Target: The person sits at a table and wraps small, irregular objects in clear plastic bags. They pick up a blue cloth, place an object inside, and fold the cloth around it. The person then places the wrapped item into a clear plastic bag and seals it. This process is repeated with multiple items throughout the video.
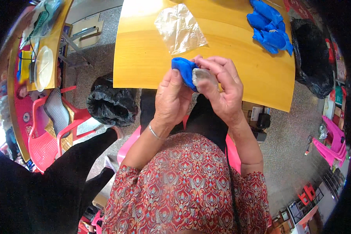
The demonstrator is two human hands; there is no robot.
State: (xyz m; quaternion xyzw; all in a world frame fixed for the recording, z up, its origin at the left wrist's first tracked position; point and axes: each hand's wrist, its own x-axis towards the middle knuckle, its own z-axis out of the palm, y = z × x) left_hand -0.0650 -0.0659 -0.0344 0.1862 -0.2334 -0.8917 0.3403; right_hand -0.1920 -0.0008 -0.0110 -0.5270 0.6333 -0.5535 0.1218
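Observation:
Both my hands meet at the near edge of a yellow wooden table (144,58). My left hand (171,97) pinches a folded blue cloth piece (185,70) with thumb and fingers. My right hand (220,84) grips the same blue piece together with a small clear plastic bag (202,76) wrapped over its end. A silver bangle sits on my left wrist. On the table beyond my hands lies a flat clear plastic bag (179,29), and a pile of blue cloth pieces (271,27) lies at the far right.
A black plastic sack (111,105) stands on the floor left of my knees, another black sack (312,58) right of the table. A red plastic chair (50,132) and a second table with a white plate (43,68) are at the left. Pink stools (331,144) stand at right.

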